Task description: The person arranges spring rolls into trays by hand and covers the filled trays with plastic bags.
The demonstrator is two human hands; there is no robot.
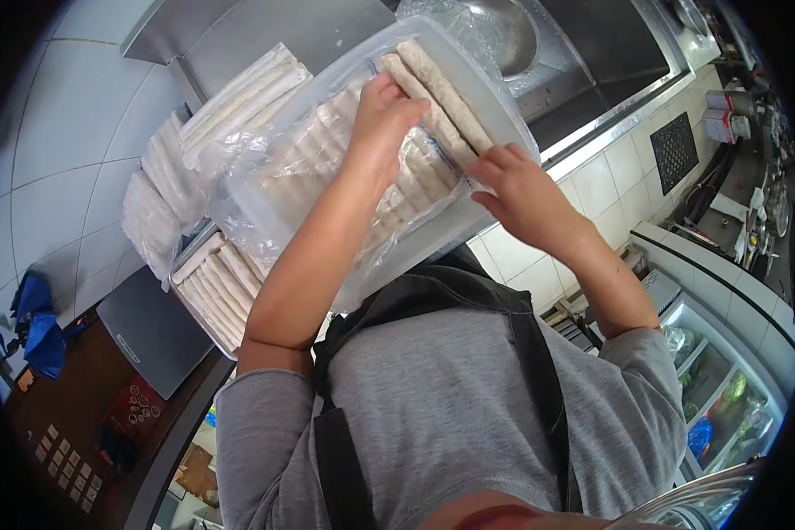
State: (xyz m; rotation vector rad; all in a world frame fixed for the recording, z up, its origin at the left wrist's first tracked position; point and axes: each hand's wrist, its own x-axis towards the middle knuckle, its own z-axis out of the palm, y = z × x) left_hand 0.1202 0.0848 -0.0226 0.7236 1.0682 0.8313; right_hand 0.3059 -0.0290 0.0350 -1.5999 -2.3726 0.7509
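A large translucent plastic tub (503, 106) lies in front of me, with plastic film (327, 146) over rows of long, pale, floury rolls. On top of the film, along the tub's right side, are two rolls side by side: an inner roll (433, 108) and an outer roll (446, 88). My left hand (387, 124) grips the inner roll near its far end, fingers and thumb closed about it. My right hand (523, 190) has its fingers closed at the near end of that roll, touching the outer one too; its fingertips are partly hidden.
Bagged pale rolls (163, 190) and another wrapped stack (243, 102) sit left of the tub. Below them stands a tray (178, 281) of more rolls. A metal sink (583, 79) lies at the right, and a glass-topped fridge (724, 380) stands lower right.
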